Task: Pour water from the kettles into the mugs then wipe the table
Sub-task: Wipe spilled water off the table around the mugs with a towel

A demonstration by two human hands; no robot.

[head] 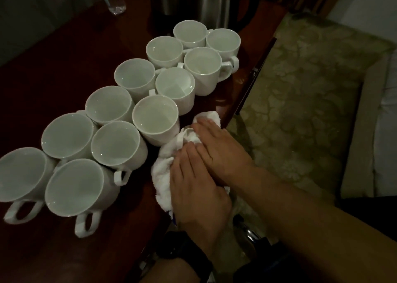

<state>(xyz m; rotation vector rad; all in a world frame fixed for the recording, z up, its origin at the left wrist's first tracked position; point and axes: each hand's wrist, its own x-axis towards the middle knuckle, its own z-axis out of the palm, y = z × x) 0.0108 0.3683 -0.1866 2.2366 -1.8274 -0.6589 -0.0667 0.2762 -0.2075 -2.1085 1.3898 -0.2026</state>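
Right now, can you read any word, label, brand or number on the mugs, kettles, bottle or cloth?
No text can be read anywhere.
The mugs: plain white, no print.
The kettles: no marking shows.
The bottle: too blurred to read.
The cloth: a blue mark at its edge by the left hand, too small to read.

The mugs [156, 119] gleam: white glazed ceramic, smooth and glossy. Under the mugs, the desk [64, 52] is dark red wood with a polished sheen. Just right of the mugs, a white cloth [165, 168], soft looped terry, matt. Beyond the mugs, the kettles [212, 1] show brushed steel, and a clear bottle [116, 1] looks like crinkled plastic, though it's dim there.
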